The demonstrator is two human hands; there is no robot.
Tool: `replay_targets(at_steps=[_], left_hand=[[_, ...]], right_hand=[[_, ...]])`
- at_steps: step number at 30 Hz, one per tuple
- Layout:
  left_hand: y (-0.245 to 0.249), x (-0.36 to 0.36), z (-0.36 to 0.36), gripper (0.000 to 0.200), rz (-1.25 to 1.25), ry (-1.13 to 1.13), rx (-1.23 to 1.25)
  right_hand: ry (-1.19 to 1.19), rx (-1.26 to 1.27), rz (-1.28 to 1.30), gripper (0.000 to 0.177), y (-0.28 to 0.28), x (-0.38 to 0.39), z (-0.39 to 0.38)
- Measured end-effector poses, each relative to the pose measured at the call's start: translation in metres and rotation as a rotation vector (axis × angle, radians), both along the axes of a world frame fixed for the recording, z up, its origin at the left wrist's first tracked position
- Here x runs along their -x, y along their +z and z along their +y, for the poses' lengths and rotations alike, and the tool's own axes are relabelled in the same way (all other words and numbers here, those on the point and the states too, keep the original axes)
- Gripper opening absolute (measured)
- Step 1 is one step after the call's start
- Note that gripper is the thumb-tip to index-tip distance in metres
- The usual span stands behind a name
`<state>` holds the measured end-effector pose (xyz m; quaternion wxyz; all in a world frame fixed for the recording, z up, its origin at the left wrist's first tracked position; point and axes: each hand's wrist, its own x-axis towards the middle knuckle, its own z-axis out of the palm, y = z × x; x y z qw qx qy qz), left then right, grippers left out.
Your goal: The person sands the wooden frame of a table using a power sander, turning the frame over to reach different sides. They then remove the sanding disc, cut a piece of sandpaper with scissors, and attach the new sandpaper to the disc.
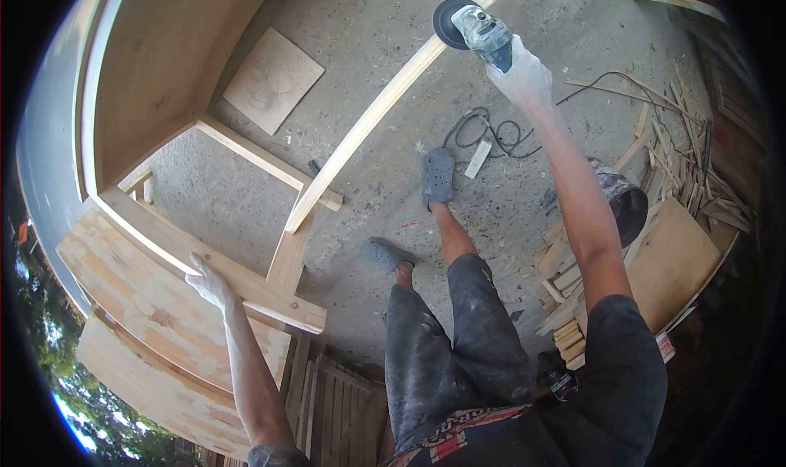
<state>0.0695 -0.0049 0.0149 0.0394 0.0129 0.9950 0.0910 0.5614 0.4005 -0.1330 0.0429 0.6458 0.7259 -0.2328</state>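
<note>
The hands are being well apart. The right arm is stretching far forward, its hand (pixel 521 76) closing around the power tool (pixel 485 35), whose disc is overlapping the long strip (pixel 368 123). The left hand (pixel 213 285) is touching the beam (pixel 270 297); its grip is not showing clearly.

Soft daylight covers the floor (pixel 352 49); glare breaks through leaves (pixel 115 414) at 8 o'clock, and 4 o'clock is dim. Fisheye distortion curves the outer view, edged in black.
</note>
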Motion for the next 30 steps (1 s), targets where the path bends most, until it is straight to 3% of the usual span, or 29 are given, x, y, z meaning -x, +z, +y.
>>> replay_targets(at_steps=[6, 9, 11, 19, 23, 30], left_hand=[[-0.003, 0.001, -0.003, 0.065, -0.067, -0.063, -0.178], [-0.002, 0.002, -0.002, 0.065, -0.072, -0.042, -0.135], [0.000, 0.000, 0.001, 0.064, -0.068, -0.055, -0.137], [0.016, -0.004, 0.005, 0.060, -0.118, -0.102, -0.135], [0.015, 0.001, 0.002, 0.058, -0.166, -0.079, -0.225], [0.026, 0.001, 0.005, 0.054, -0.236, -0.054, -0.289]], right_hand=[[0.126, 0.002, 0.038, 0.058, -0.002, 0.067, -0.109], [0.147, 0.058, 0.028, 0.059, 0.008, 0.100, -0.163], [0.180, -0.043, 0.041, 0.056, 0.008, 0.112, -0.203], [0.372, 0.085, 0.134, 0.056, 0.042, 0.206, -0.323], [0.298, 0.104, 0.257, 0.057, 0.060, 0.242, -0.356], [0.527, 0.310, -0.090, 0.056, 0.103, 0.307, -0.350]])
